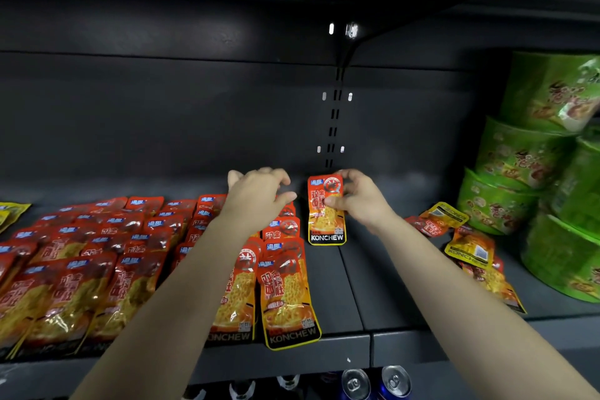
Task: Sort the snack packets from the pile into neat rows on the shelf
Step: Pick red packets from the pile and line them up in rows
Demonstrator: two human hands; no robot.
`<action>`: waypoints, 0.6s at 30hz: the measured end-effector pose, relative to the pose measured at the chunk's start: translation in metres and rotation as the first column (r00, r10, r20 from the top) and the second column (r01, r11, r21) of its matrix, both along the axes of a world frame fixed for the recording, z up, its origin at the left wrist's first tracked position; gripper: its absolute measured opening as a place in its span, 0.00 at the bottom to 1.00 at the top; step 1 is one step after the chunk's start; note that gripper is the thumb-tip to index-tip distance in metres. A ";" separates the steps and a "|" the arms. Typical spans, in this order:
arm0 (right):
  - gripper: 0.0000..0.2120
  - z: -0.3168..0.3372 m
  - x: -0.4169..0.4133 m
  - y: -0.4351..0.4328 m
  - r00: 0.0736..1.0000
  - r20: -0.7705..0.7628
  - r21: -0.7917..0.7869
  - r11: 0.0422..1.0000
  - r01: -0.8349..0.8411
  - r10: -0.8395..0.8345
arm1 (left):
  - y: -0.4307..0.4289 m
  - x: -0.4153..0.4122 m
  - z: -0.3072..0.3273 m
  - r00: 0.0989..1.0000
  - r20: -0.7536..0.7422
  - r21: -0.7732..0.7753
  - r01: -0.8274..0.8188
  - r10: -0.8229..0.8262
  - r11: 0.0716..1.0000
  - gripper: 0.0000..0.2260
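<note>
Packets [130,253] of the orange-red snack lie in overlapping rows across the left and middle of the shelf [357,270]. Each row runs from far to near, printed faces up and the brand strip toward the front edge, so a shopper can read them. One more packet [326,224] is in the right grip [360,198], pinched between thumb and fingers by its upper right side. It is held upright and face forward just right of the last row. Its lower edge is at or just above the shelf floor; I cannot tell whether it touches. Holding it near the top leaves the bottom free to go down first. To my eye this spot starts a new row at the far end, beside the laid ones.

The left grip [259,195] hovers over the far end of the last row, released, fingers loosely bent and holding nothing. It seems poised to steady or straighten that row's rear packets.

The pile [467,247] of unsorted packets lies jumbled at the right, some face down, within easy reach of the right grip and near the green tubs [519,156] stacked at the far right. I judge the work well along, with only this small pile left. Cans [373,383] show on the level below.
</note>
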State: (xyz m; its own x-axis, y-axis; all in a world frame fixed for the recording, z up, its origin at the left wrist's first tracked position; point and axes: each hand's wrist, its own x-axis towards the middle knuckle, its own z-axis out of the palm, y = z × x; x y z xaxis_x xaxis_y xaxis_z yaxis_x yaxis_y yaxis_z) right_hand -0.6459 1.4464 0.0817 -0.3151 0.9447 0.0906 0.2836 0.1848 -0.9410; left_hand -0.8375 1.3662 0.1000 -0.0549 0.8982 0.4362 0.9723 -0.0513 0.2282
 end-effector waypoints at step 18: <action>0.17 -0.028 -0.024 0.003 0.981 0.190 0.159 0.987 0.014 -0.045 | -0.007 -0.015 -0.023 0.978 -0.118 0.062 -0.168 0.174 0.984 0.14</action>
State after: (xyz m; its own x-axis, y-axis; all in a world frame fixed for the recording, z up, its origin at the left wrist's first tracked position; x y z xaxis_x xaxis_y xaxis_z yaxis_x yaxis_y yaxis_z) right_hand -0.6701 1.4492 0.0535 -0.3135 0.9327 0.1785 0.4638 0.3144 -0.8283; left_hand -0.8521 1.3588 0.0769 -0.1493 0.8564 0.4942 0.9880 0.1096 0.1086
